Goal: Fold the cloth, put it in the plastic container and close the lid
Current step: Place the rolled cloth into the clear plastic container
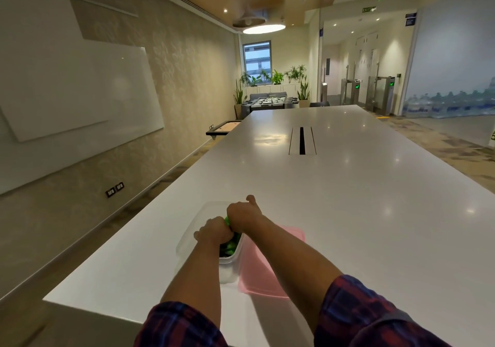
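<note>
Both hands are inside the clear plastic container (199, 222). The left hand (213, 231) and right hand (243, 216) have fingers curled tight, squeezing the green cloth (228, 247) down into it. The pink lid (263, 269) lies just beside the container.

Both bare forearms reach forward from plaid sleeves (356, 317) at the frame's bottom; the left hand (213, 231) and right hand (243, 216) meet, fingers curled downward, knuckles touching, lower centre.

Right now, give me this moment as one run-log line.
stage: packing | left hand and right hand: pressing green cloth into clear plastic container | pink lid: off, on table beside container
</note>
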{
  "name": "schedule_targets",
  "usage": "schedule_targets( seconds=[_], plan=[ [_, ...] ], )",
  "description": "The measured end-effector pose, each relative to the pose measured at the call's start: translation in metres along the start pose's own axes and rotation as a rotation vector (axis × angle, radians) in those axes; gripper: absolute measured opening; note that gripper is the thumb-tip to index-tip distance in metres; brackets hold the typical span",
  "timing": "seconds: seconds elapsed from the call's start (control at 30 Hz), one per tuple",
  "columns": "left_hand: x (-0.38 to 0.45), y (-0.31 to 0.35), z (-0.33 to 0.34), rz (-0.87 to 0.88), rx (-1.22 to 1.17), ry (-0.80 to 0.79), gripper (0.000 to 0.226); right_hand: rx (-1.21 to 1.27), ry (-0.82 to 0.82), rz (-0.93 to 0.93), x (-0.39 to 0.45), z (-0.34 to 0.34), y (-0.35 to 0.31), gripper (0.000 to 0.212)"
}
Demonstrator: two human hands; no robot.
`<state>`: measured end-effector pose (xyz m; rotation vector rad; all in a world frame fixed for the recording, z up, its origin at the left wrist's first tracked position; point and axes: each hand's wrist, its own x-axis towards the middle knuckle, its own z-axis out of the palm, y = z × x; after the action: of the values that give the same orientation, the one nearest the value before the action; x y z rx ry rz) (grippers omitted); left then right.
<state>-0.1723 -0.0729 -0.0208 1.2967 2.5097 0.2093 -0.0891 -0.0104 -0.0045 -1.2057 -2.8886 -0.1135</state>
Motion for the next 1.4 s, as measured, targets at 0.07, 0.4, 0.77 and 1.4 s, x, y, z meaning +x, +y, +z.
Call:
schedule_targets(
  seconds=[0.07,0.4,0.77,1.4],
  plan=[
    [0.001,0.003,0.006,0.039,0.001,0.042,0.055,-0.049,-0.072,-0.023,0.005,0.001,0.005,0.019],
    [-0.002,0.016,0.01,0.078,0.112,0.008,0.043,-0.061,-0.206,0.031,0.017,0.017,0.019,0.061],
    [0.001,0.051,0.015,0.067,0.192,0.174,0.028,-0.065,-0.09,0.062,0.018,0.013,0.046,0.042],
    [0.0,0.052,0.012,0.002,0.328,0.085,0.035,-0.022,-0.087,0.15,0.025,0.028,0.05,0.049]
  ],
)
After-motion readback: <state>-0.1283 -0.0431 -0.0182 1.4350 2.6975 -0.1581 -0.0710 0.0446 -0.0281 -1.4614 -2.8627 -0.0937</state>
